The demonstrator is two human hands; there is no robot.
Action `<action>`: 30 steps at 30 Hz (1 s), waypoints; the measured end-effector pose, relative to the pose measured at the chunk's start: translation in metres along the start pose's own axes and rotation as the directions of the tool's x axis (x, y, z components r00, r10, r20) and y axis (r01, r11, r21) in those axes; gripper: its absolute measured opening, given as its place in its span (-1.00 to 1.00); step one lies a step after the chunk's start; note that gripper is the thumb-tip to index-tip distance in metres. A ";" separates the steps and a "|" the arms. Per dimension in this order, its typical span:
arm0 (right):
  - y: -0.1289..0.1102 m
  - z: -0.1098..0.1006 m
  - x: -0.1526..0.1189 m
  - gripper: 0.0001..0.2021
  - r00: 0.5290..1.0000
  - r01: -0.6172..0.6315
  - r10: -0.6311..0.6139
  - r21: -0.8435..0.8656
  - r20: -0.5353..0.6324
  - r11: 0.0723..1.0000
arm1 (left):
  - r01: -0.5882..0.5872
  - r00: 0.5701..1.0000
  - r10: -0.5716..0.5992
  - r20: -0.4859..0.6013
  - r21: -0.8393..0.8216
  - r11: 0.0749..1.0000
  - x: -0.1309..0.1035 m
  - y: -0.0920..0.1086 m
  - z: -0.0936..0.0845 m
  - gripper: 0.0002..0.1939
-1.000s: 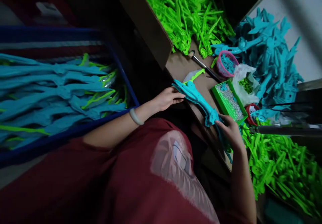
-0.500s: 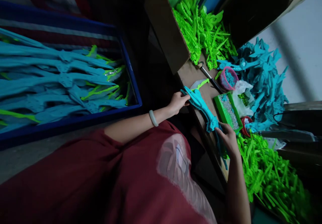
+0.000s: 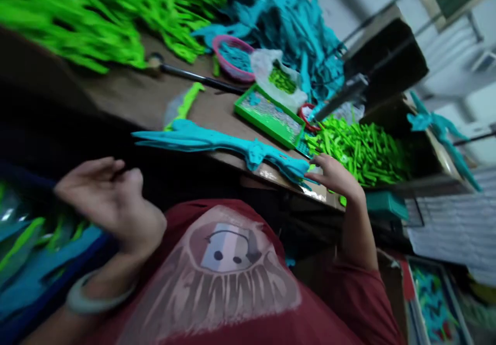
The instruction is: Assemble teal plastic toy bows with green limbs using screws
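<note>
A long turquoise plastic piece (image 3: 228,142), shaped like a winged creature with narrow pointed ends, lies along the front edge of the workbench (image 3: 127,99). My left hand (image 3: 112,195) is off the bench, palm up, with loosely curled fingers and nothing visible in it; it is blurred. At the right end of the turquoise piece is my right hand (image 3: 335,174), fingers and thumb apart; whether the fingertips touch the piece cannot be made out. Behind the piece's left part lies a bright green strip (image 3: 188,102) with a clear bag or film.
A green tray (image 3: 269,115) of small silvery bits, a pink basket (image 3: 234,58), a red bowl (image 3: 309,116) and a black-handled tool (image 3: 201,79) stand behind. Green parts (image 3: 356,146) and turquoise parts (image 3: 282,19) are heaped around. A blue crate (image 3: 93,249) is at lower left.
The view has swung right. My left hand has let go of the turquoise piece and moved away left. The piece now lies on the bench edge, and my right hand's fingers have spread.
</note>
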State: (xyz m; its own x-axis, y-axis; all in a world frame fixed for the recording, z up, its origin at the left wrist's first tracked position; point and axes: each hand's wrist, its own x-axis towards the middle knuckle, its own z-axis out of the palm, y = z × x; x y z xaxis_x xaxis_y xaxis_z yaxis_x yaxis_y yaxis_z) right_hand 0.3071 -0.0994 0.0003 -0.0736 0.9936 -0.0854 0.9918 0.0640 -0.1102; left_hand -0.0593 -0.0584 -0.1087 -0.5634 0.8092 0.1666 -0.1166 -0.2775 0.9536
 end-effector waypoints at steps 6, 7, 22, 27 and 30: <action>0.023 0.042 -0.046 -0.72 0.977 -0.101 0.151 0.292 -0.152 0.951 | -0.616 0.215 0.271 0.938 -0.085 0.783 -0.031 0.009 0.101 -0.69; 0.023 0.054 -0.048 -0.74 0.963 -0.101 0.179 0.349 -0.200 0.932 | -0.670 0.069 0.223 0.972 -0.120 0.732 -0.034 0.003 0.126 -0.56; -0.036 0.153 -0.049 -0.76 0.608 -0.261 0.640 0.644 -0.469 0.720 | -0.842 -0.360 -0.078 0.930 -0.288 0.457 -0.040 -0.034 0.196 -0.31; -0.003 0.139 -0.036 -0.71 0.813 -0.050 0.374 0.586 -0.447 0.809 | -0.846 -0.310 -0.066 0.948 -0.244 0.473 -0.038 -0.037 0.189 -0.36; 0.019 0.133 -0.021 -0.75 0.847 0.107 0.244 0.601 -0.473 0.792 | -0.848 -0.287 -0.099 0.953 -0.204 0.488 -0.036 -0.037 0.187 -0.34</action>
State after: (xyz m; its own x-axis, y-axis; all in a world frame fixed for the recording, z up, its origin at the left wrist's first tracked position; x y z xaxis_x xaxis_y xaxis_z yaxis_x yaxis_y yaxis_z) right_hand 0.3135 -0.1314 -0.1313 0.2290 0.9008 0.3689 0.7153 0.1013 -0.6914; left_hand 0.1180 0.0193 -0.1030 0.9524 0.2890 0.0965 0.2539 -0.9279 0.2730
